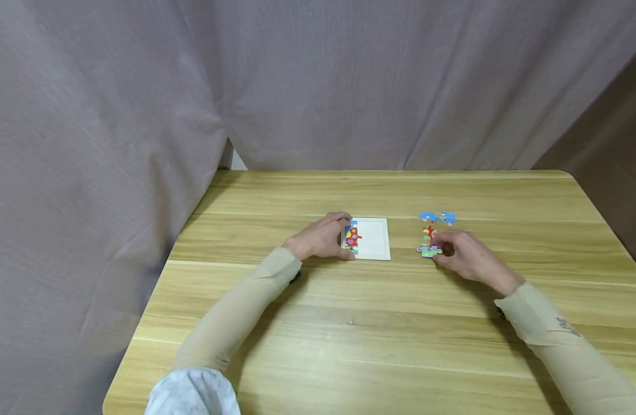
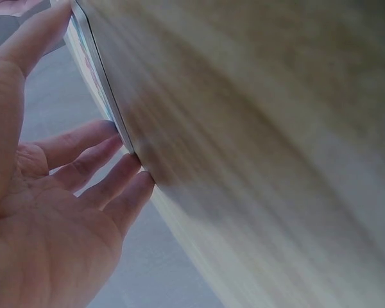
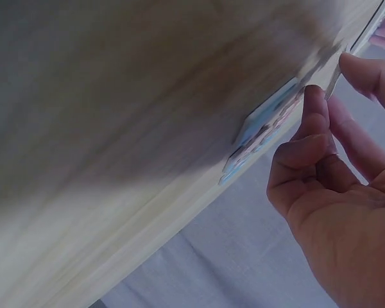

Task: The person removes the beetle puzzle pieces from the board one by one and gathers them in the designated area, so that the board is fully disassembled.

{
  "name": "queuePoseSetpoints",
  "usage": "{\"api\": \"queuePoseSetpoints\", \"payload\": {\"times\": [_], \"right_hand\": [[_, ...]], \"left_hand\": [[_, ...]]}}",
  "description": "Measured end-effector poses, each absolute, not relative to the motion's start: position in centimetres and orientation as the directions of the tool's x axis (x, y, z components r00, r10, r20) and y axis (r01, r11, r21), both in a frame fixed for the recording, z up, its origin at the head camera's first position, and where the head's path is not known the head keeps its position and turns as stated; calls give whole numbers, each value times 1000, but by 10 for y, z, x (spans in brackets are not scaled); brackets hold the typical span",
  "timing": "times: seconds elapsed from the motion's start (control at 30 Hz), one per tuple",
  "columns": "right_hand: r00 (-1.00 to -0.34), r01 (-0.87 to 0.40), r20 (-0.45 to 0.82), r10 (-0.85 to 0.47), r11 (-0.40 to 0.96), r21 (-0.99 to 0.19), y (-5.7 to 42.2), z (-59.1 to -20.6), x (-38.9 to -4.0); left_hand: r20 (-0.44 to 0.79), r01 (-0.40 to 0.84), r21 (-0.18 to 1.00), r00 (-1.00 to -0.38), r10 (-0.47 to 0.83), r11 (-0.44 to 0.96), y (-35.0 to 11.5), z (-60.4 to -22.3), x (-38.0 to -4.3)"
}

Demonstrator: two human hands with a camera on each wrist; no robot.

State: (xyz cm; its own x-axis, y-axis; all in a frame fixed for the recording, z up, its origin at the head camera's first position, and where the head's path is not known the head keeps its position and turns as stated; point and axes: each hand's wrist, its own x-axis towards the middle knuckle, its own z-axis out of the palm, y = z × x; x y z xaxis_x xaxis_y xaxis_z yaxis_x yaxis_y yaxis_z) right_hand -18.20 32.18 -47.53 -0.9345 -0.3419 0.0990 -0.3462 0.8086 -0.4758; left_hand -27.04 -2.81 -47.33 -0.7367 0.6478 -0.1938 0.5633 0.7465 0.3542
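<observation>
A white puzzle tray [image 1: 374, 241] lies on the table, its left part filled with pieces [image 1: 352, 237] showing a red, spotted picture. My left hand [image 1: 325, 236] holds the tray's left side, thumb at the near edge and fingers at the far edge; the left wrist view shows its fingertips against the tray's edge [image 2: 106, 80]. To the right, my right hand [image 1: 468, 255] pinches a thin puzzle piece [image 3: 333, 83] between thumb and fingers, low over the table. A green and purple puzzle piece [image 1: 429, 252] shows at its fingertips in the head view.
Beyond the right hand lie a red puzzle piece [image 1: 428, 231] and two blue puzzle pieces [image 1: 428, 217], [image 1: 448, 218]. The wooden table [image 1: 318, 346] reaches back to a grey curtain [image 1: 323, 86].
</observation>
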Motion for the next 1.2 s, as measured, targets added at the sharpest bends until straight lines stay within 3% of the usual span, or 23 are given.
{"api": "queuePoseSetpoints", "payload": {"times": [0.33, 0.87, 1.2], "right_hand": [[-922, -382, 120, -368, 817, -433, 328, -479, -186], [-938, -306, -6, -346, 836, -455, 330, -473, -186], [-937, -305, -11, -348, 837, -454, 331, -473, -187]], "left_hand": [[-195, 567, 349, -735, 649, 747, -28, -474, -272], [-175, 585, 332, -733, 658, 740, -28, -475, -273], [-182, 583, 326, -734, 655, 744, -28, -474, -273]]}}
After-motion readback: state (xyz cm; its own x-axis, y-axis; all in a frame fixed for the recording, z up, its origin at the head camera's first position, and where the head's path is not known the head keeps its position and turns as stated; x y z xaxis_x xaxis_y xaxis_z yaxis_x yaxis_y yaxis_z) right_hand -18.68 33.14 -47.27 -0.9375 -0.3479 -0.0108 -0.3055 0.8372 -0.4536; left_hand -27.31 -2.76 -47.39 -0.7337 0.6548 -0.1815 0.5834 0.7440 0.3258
